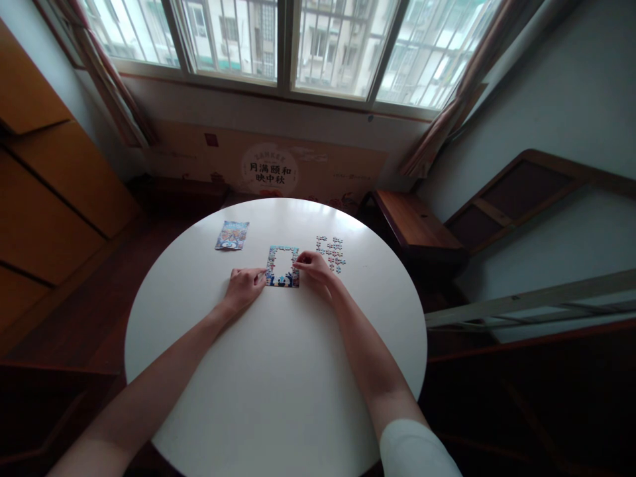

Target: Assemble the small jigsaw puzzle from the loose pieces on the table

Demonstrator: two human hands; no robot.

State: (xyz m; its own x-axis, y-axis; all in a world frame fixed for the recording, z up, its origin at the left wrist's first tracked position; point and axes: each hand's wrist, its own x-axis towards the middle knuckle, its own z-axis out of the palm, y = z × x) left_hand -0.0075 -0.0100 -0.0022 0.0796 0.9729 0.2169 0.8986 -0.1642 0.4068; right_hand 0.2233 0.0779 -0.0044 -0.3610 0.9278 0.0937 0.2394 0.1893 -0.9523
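A small jigsaw puzzle [282,266] lies on the round white table [278,371], its border assembled and its middle empty. My left hand [243,286] rests at the puzzle's lower left corner with fingers curled, touching its edge. My right hand [314,267] is at the puzzle's right edge, fingers pinched on the frame or on a small piece; I cannot make out which. Several loose puzzle pieces [332,252] lie just right of my right hand. A colourful picture card [232,235] lies to the puzzle's upper left.
A wide window [293,46] with curtains runs along the far wall, above a printed cardboard panel [268,169]. A dark wooden bench [415,225] stands right of the table, a wooden cabinet [44,199] to the left. A framed board [521,199] leans on the right wall.
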